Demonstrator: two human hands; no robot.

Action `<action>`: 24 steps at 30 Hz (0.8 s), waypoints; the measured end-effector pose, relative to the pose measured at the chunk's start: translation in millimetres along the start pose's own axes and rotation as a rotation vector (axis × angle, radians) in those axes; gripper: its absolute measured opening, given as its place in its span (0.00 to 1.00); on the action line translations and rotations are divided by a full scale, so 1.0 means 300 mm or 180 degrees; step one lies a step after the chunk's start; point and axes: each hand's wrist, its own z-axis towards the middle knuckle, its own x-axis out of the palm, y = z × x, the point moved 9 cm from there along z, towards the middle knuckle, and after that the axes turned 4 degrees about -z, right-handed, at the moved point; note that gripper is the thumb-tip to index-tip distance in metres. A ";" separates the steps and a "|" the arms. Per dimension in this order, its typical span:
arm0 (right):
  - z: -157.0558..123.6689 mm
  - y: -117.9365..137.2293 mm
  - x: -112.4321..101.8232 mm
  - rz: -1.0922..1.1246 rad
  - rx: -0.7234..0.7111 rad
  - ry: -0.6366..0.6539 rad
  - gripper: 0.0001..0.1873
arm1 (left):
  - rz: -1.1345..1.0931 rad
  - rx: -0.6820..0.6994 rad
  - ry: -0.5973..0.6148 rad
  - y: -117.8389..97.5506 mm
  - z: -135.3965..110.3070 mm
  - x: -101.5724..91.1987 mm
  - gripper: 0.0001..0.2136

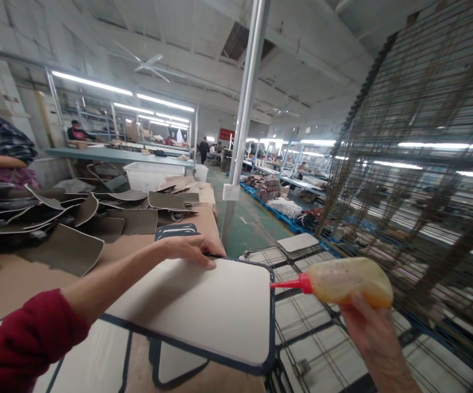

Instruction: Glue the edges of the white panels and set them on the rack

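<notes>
While translucent bottle point(345, 278) points sideways, round-cornered panel point(215, 308)

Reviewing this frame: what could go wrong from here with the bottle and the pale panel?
1. The red nozzle is at the dark border of the pale panel; too hard a squeeze by the right hand on the bottle could smear the pale face.
2. The left hand grips only the far edge, so the panel might tilt.
3. Drips could mark the pale pieces lying below the bottle.
</notes>
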 end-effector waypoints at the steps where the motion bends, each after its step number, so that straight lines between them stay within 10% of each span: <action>1: -0.002 0.003 0.000 -0.0009 0.0009 0.0018 0.38 | -0.0155 -0.0079 -0.0110 0.005 -0.003 -0.006 0.14; 7: -0.033 0.026 0.007 -0.0047 0.0150 0.0096 0.39 | -0.0750 -0.0955 -0.0293 0.010 -0.042 0.033 0.22; 15: -0.040 0.015 0.000 -0.0147 0.0155 0.0272 0.48 | -0.0813 -0.0903 -0.0256 0.025 -0.025 0.020 0.23; 24: -0.082 0.001 -0.014 -0.0478 0.0075 0.0727 0.40 | 0.0502 -0.0392 0.1439 0.012 -0.004 0.099 0.20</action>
